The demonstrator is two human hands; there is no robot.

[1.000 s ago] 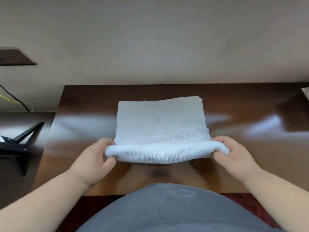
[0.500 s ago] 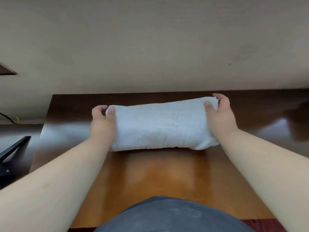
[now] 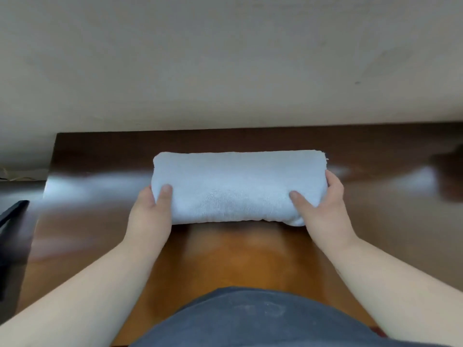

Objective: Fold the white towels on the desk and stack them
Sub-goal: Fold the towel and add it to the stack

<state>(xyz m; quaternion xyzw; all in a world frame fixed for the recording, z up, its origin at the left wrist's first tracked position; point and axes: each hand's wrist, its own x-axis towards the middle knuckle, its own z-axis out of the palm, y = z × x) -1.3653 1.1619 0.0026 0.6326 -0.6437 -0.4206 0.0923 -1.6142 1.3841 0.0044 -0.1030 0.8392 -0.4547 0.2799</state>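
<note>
A white towel (image 3: 238, 186), folded into a thick oblong, lies across the middle of the brown wooden desk (image 3: 225, 261). My left hand (image 3: 150, 211) grips its near left end, thumb on top and fingers hidden under the cloth. My right hand (image 3: 323, 209) grips the near right end the same way, thumb pressed into the top, fingers wrapped round the end. No other towel shows in this view.
A beige wall runs along the desk's far edge. The desk's left edge (image 3: 47, 186) drops off, with a black stand (image 3: 12, 214) beyond it. A dark blurred shape (image 3: 448, 171) sits at the far right. My grey-clad torso (image 3: 250, 321) is against the near edge.
Both hands carried the towel's near edge over to the far edge, folding it in half, then slid back to the near corners, where they now grip the folded bundle.
</note>
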